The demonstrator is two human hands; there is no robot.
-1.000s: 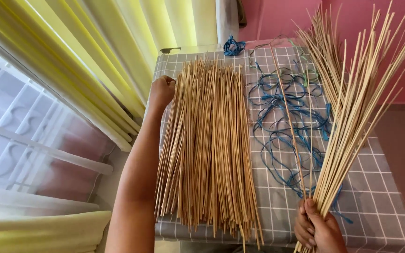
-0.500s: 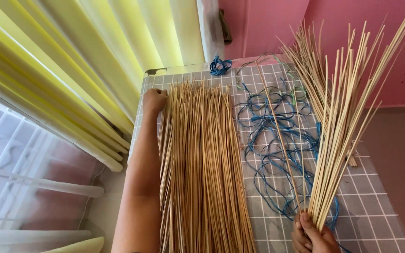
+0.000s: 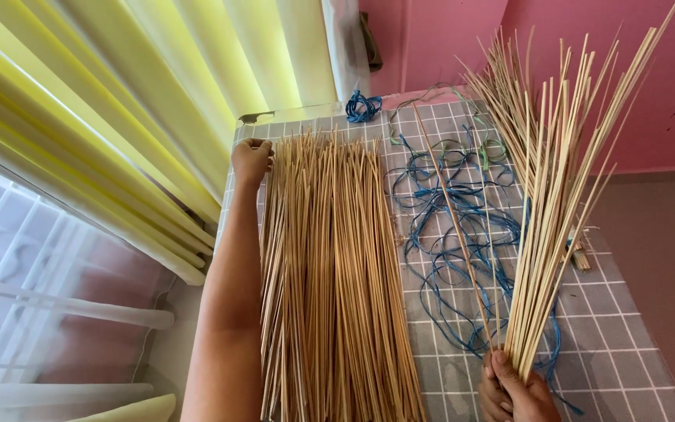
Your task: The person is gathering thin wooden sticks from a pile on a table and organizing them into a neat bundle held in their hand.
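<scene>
- The right hand (image 3: 519,395) is clenching the bottom ends of a fanned bundle of thin sticks (image 3: 556,195) at the near right edge of the table (image 3: 626,344); the tips are splaying wide above the far right corner, so a loosening grip would probably be letting sticks slide out and drop off the right edge.
- One stray stick (image 3: 451,227) is leaning away from that bundle over the tangle of blue cord (image 3: 455,227); it looks likely to be snagging in the loops and dragging cord along if the bundle is swung.
- The left hand (image 3: 251,160) is curling closed against the far ends of the flat pile of sticks (image 3: 330,281) at the far left corner; whether it is pinching any stick I cannot tell.
- That pile is lying along the left edge, beside the yellow curtain (image 3: 142,101); a sideways push there could be rolling the outer sticks off the table.
- The thin sticks seem brittle, so hard squeezing risks snapping them.
</scene>
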